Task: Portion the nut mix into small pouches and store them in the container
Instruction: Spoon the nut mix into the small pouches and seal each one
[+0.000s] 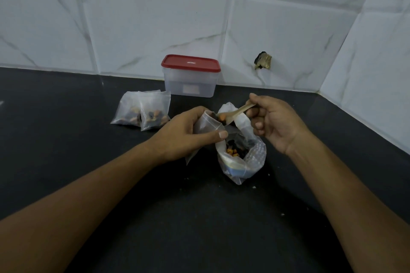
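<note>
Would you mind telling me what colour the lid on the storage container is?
The lid is red, on a clear container; the head view shows it plainly.

Left hand (182, 135) and right hand (277, 124) are recorded bare. Forearms (88, 195) are uncovered to the near edge. Fingernails (223, 133) are trimmed short.

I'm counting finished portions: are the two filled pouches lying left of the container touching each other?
Touching. In the head view the right pouch overlaps the edge of the left pouch; no gap shows between them.
</note>
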The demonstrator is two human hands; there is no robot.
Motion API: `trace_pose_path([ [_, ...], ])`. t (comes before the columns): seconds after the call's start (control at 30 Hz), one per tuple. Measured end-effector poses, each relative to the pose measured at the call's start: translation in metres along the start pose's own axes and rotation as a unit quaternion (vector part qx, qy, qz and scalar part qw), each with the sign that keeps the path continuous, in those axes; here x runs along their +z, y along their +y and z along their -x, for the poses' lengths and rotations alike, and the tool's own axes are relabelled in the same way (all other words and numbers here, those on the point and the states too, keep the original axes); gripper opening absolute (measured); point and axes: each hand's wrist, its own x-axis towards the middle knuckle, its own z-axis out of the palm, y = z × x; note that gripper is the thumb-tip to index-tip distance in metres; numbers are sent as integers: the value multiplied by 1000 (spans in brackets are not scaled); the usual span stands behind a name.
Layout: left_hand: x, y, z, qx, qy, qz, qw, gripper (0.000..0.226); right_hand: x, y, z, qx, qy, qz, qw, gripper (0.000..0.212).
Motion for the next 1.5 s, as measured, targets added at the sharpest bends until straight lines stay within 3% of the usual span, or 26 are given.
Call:
trace_pose_path([
  [0.37, 1, -5, -1, 11, 9, 6, 1000, 46, 13, -2, 13, -70, -169, 82, 980, 13],
  [0.87, -1, -7, -4, -10, 21, 2, 1000, 38, -5, -7, 2, -60, -2, -32, 998, 13],
  [1.07, -5, 1, -1, -7, 11, -17, 1000, 42, -16, -10, 0, -117, 57, 117, 985, 24],
  [1.3, -8, 10, 3, -27, -31, 34, 999, 51, -15, -2, -2, -153, 21, 262, 953, 25],
  [1.5, -13, 16, 5, -51, -104, 57, 992, 41, -15, -3, -1, -92, -37, 238, 966, 24],
])
